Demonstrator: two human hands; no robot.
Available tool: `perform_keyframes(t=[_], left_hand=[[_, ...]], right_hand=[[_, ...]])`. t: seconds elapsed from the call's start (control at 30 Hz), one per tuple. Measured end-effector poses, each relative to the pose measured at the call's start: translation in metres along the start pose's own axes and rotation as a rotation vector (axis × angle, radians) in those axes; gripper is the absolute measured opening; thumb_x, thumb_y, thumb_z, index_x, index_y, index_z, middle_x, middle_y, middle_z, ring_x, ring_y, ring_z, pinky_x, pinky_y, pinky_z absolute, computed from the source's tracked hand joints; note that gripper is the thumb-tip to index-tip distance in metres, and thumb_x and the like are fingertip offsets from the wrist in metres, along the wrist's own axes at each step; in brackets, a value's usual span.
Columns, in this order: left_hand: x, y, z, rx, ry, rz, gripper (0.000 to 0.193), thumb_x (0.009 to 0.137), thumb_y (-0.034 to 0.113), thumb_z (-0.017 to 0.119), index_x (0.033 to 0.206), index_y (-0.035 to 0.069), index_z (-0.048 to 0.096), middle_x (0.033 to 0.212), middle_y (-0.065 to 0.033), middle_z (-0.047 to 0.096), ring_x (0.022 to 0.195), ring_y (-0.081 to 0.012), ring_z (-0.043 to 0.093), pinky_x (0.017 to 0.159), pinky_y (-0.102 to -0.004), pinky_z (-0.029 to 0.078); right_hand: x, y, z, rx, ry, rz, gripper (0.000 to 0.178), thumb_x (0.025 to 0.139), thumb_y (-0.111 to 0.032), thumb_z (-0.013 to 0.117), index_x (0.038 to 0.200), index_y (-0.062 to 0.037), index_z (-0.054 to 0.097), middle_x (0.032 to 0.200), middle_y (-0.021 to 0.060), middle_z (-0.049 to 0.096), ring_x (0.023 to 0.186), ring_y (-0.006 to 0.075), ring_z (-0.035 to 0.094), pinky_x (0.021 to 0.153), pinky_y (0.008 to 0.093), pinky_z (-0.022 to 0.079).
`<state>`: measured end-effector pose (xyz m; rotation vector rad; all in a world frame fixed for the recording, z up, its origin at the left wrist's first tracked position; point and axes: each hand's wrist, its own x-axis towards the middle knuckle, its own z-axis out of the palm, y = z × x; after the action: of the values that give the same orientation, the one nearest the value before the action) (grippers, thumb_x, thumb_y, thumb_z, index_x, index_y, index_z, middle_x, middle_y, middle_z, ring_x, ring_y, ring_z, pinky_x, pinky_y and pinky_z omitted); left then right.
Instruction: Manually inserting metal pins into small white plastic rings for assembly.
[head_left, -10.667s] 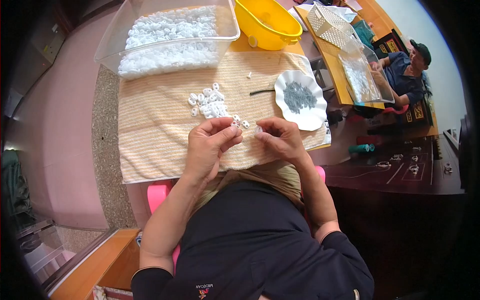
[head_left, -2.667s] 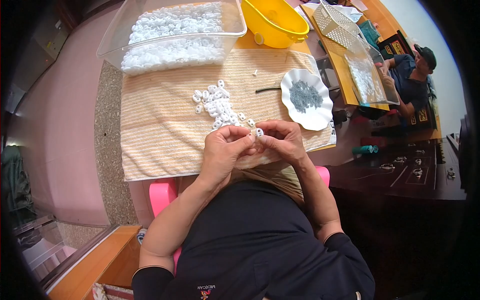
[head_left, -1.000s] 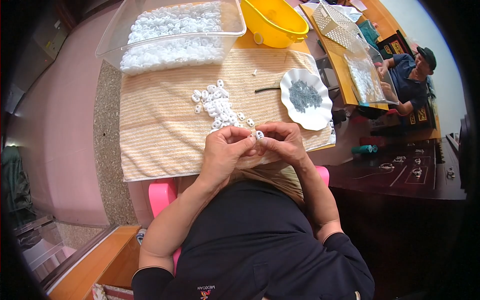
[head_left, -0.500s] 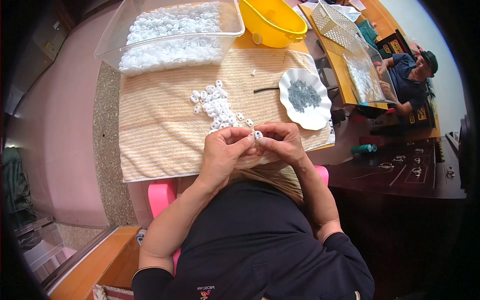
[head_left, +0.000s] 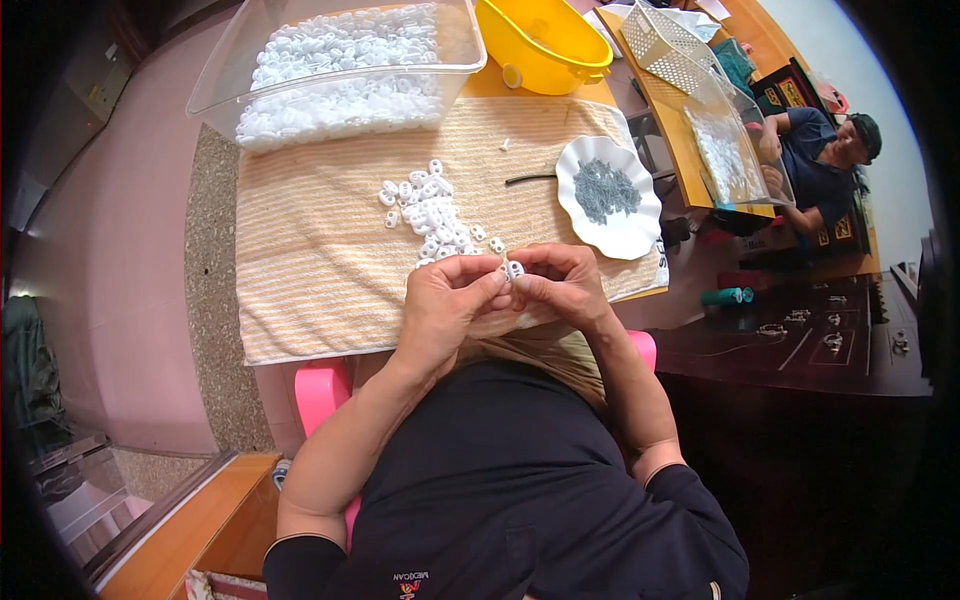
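Both hands meet at the near edge of the towel. Between the fingertips is a small white oval plastic piece [head_left: 516,269] with two dark holes. My right hand [head_left: 564,288] pinches it between thumb and fingers. My left hand [head_left: 447,300] is closed against it from the other side, thumb and forefinger together; whether a second small part sits in its fingers is hidden. Just beyond my left hand lies a loose heap of similar white pieces [head_left: 437,215], with a few strays beside it. To the right, a white wavy-rimmed plate [head_left: 622,240] holds many tiny grey-blue parts.
A striped towel [head_left: 310,260] covers the table. Behind stand a clear bin [head_left: 462,68] of white pieces and a yellow tub [head_left: 545,45]. A thin black stick [head_left: 530,180] lies by the plate. Another person [head_left: 825,160] sits at a table, far right.
The white piece turns slightly between my fingertips, so its two holes show more plainly. Both hands stay in nearly the same place.
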<state>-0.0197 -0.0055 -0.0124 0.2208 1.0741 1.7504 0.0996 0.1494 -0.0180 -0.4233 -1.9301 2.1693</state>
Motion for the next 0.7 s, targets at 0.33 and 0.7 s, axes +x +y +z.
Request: perform_keyframes(t=[0.33, 0.7], left_hand=[[-0.0010, 0.0012, 0.0013, -0.030, 0.015, -0.048, 0.020, 0.085, 0.005, 0.069, 0.102, -0.004, 0.064, 0.090, -0.0098, 0.068, 0.075, -0.0122, 0.066, 0.070, -0.0222, 0.057], [-0.0023, -0.0007, 0.0021, -0.044, 0.016, -0.053, 0.020, 0.085, 0.004, 0.068, 0.103, -0.004, 0.064, 0.090, -0.0093, 0.068, 0.074, -0.0116, 0.066, 0.069, -0.0215, 0.057]], right_hand=[[-0.0004, 0.0007, -0.0008, 0.034, -0.023, 0.013, 0.028, 0.086, -0.001, 0.066, 0.113, 0.0071, 0.061, 0.092, 0.0123, 0.069, 0.074, 0.0148, 0.067, 0.063, 0.0264, 0.056], [-0.0008, 0.0033, -0.0011, 0.041, -0.019, 0.009, 0.026, 0.086, 0.001, 0.065, 0.111, 0.0073, 0.061, 0.088, 0.0120, 0.069, 0.071, 0.0155, 0.067, 0.062, 0.0265, 0.056]])
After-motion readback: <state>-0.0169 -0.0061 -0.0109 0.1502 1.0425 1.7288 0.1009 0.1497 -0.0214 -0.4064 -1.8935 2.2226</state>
